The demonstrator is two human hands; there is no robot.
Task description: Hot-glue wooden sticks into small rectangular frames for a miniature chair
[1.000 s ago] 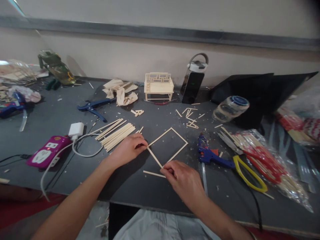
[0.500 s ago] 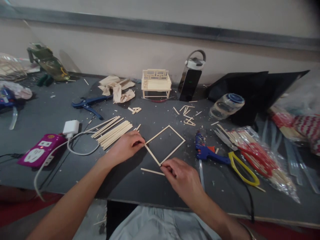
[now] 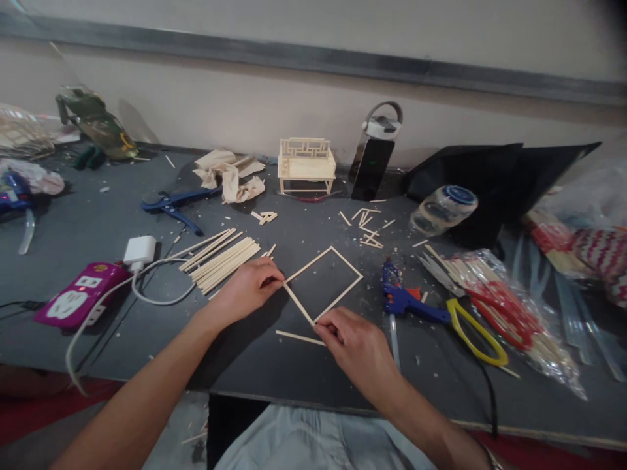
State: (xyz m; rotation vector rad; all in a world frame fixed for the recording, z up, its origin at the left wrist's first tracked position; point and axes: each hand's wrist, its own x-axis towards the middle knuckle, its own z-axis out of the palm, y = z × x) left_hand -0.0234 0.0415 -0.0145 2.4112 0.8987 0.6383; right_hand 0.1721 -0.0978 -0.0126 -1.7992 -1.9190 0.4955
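Note:
A square frame of thin wooden sticks [image 3: 300, 303] lies on the dark table, one corner pointing toward me. My left hand [image 3: 249, 285] pinches its left corner between thumb and fingertips. At the near corner, my right hand [image 3: 355, 341] grips the same frame with thumb and forefinger. One loose stick [image 3: 298, 337] rests on the table just below, its right end hidden by my right hand. Beyond my left hand is a row of cut sticks [image 3: 226, 262]. To the right of the frame sits a blue glue gun [image 3: 409, 303].
Yellow-and-red-handled scissors [image 3: 477, 333] and a bag of sticks [image 3: 519, 313] lie at right. A small stick-built bench [image 3: 307, 168], a bottle [image 3: 385, 124], a phone [image 3: 372, 168] and a jar [image 3: 443, 210] stand behind. Blue cutters [image 3: 179, 203] and a purple power strip [image 3: 81, 295] are at left.

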